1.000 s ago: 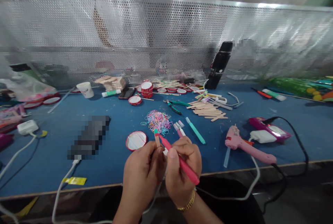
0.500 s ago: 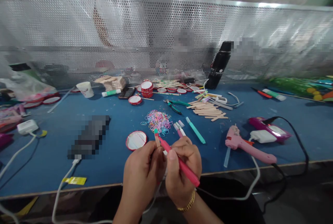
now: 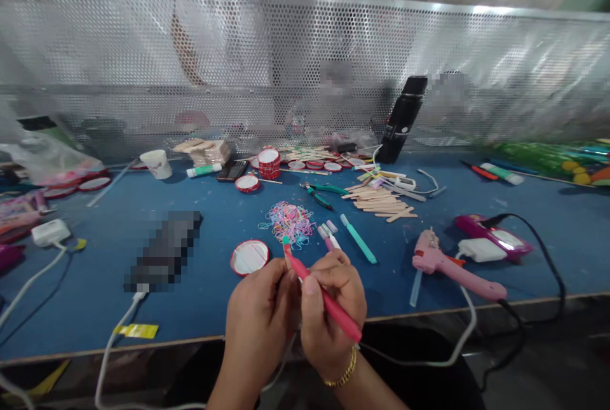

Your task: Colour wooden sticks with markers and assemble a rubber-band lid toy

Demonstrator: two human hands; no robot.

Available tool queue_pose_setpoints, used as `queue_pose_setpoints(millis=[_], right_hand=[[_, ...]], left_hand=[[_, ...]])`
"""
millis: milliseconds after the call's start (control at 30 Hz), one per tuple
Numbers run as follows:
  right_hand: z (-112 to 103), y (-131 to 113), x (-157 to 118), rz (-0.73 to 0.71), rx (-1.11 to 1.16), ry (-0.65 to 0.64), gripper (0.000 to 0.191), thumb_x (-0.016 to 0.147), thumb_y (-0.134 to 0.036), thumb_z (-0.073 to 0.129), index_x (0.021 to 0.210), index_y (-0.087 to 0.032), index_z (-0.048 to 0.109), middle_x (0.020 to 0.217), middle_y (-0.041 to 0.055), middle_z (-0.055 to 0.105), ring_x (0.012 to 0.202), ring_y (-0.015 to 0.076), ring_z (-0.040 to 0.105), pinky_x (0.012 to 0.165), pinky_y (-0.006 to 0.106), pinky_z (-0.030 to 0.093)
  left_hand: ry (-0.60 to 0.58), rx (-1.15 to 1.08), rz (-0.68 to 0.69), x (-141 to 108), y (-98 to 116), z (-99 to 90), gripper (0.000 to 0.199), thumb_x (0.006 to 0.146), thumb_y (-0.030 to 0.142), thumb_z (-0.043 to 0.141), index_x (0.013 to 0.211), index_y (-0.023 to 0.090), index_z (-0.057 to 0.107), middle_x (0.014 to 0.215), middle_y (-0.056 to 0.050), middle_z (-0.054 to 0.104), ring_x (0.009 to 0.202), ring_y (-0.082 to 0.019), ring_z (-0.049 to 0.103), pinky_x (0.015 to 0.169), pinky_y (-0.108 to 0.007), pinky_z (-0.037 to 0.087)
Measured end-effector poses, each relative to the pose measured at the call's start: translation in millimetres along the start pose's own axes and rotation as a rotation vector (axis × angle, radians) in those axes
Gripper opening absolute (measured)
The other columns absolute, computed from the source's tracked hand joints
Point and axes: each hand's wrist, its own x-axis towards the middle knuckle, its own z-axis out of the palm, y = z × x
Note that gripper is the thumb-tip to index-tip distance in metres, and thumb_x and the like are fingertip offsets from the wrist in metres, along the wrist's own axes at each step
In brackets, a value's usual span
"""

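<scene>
Between the fingertips of my left hand (image 3: 262,308) is a popsicle stick (image 3: 286,253), held upright with a green tip and red colour just below it. My right hand (image 3: 336,305) grips a red marker (image 3: 328,299) like a pen, its tip against the stick. Just beyond my hands lies a pile of pastel rubber bands (image 3: 288,222). A round red-rimmed white lid (image 3: 250,257) sits left of the stick. Near my right knuckles lie a pink marker (image 3: 326,238) and a teal marker (image 3: 358,239).
A phone (image 3: 164,248) with a white cable lies left. Loose popsicle sticks (image 3: 381,199) and green-handled pliers (image 3: 317,196) are behind. A pink glue gun (image 3: 452,270) with its cord lies right. A black bottle (image 3: 404,119) stands by the perforated metal screen (image 3: 305,67).
The red marker has shifted slightly left and down with my right hand, and more red shows on the popsicle stick below its green tip. My left hand has hardly moved.
</scene>
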Motion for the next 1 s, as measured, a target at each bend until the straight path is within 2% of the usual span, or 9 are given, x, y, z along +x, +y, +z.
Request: queue_pose_setpoints(millis=[133, 367, 600, 833, 900, 1000], right_hand=[[0.7, -0.5, 0.6, 0.003, -0.018, 0.002, 0.012, 0.097, -0.014, 0.055, 0.09, -0.024, 0.052, 0.073, -0.006, 0.061, 0.064, 0.0136, 0.063, 0.091, 0.044, 0.051], [2.9, 1.1, -1.2, 0.049, 0.03, 0.091, 0.014, 0.098, -0.014, 0.055, 0.088, -0.023, 0.052, 0.075, -0.0047, 0.056, 0.066, 0.0141, 0.058, 0.079, 0.04, 0.05], [1.9, 0.4, -0.7, 0.007, 0.028, 0.062, 0.011, 0.097, -0.013, 0.055, 0.091, -0.023, 0.054, 0.076, -0.0058, 0.059, 0.065, 0.0123, 0.059, 0.088, 0.042, 0.05], [0.2, -0.1, -0.1, 0.001, -0.012, 0.008, 0.012, 0.096, -0.014, 0.056, 0.09, -0.023, 0.053, 0.074, -0.0062, 0.061, 0.066, 0.0134, 0.063, 0.096, 0.046, 0.049], [0.7, -0.3, -0.1, 0.002, -0.027, 0.016, 0.012, 0.097, -0.014, 0.056, 0.089, -0.023, 0.053, 0.074, -0.0061, 0.06, 0.065, 0.0133, 0.062, 0.096, 0.046, 0.05], [2.1, 0.2, -0.1, 0.009, -0.026, 0.064, 0.012, 0.098, -0.014, 0.055, 0.089, -0.023, 0.054, 0.075, -0.0047, 0.059, 0.066, 0.0139, 0.06, 0.085, 0.042, 0.052]], left_hand=[[0.002, 0.007, -0.001, 0.3, -0.3, -0.6, 0.029, 0.103, 0.035, 0.049, 0.079, 0.022, 0.06, 0.07, 0.002, 0.066, 0.063, -0.015, 0.054, 0.06, -0.027, 0.034], [0.009, 0.023, -0.005, 1.9, 1.1, -0.3, 0.034, 0.104, 0.038, 0.049, 0.074, 0.023, 0.058, 0.066, 0.002, 0.062, 0.06, -0.015, 0.052, 0.059, -0.027, 0.033], [-0.012, 0.004, -0.008, 0.9, -0.1, -0.2, 0.031, 0.104, 0.037, 0.048, 0.079, 0.022, 0.061, 0.071, 0.001, 0.067, 0.064, -0.015, 0.055, 0.061, -0.028, 0.034], [0.005, -0.002, -0.001, 1.2, 1.4, -0.5, 0.03, 0.103, 0.035, 0.049, 0.078, 0.022, 0.06, 0.068, 0.002, 0.063, 0.061, -0.014, 0.053, 0.059, -0.027, 0.033], [0.0, -0.001, -0.004, 1.6, 1.6, -0.5, 0.03, 0.103, 0.035, 0.049, 0.079, 0.023, 0.061, 0.069, 0.002, 0.065, 0.062, -0.015, 0.054, 0.059, -0.027, 0.034], [0.004, 0.01, -0.007, 2.2, 1.4, -0.5, 0.032, 0.103, 0.037, 0.049, 0.077, 0.023, 0.059, 0.068, 0.002, 0.065, 0.061, -0.015, 0.053, 0.059, -0.027, 0.033]])
